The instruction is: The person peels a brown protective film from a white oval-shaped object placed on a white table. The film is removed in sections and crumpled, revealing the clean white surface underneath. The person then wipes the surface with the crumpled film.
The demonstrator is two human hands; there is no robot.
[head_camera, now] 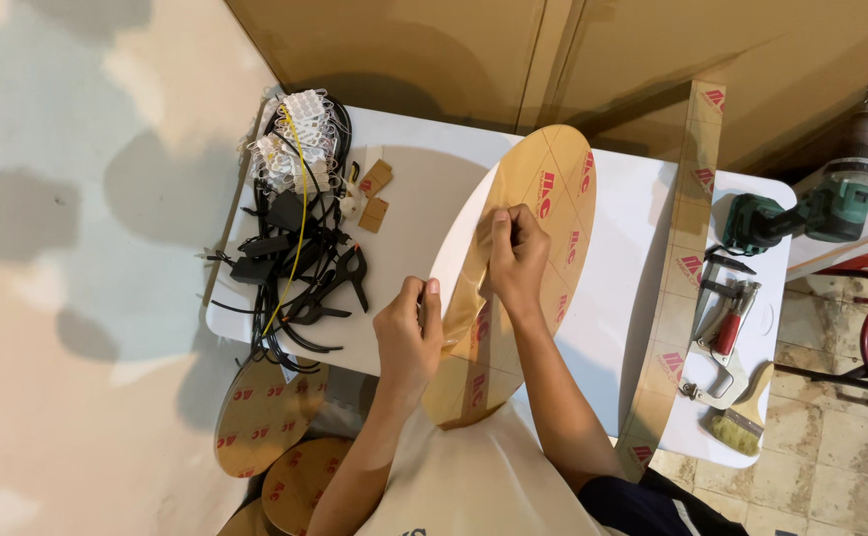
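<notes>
At frame centre, the left hand (409,333) pinches the round paper-covered acrylic disc (543,213)'s edge; the right hand (515,256) pinches its brown protective paper, fingers closed.

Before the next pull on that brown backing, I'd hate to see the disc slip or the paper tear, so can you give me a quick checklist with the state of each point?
1. Left hand steadies the oval disc at its edge: ok.
2. Right hand pinches the peeled strip of brown paper: ok, fingers closed on it.
3. Disc supported: cannot tell; it is tilted over the white table, and its lower edge is hidden by the person's body.
4. Peel running cleanly with no tear: cannot tell.
5. Clamps and cable bundle clear of the disc: ok, they lie apart on the left.
6. Drill and brush out of the way: ok, on the far right.
</notes>
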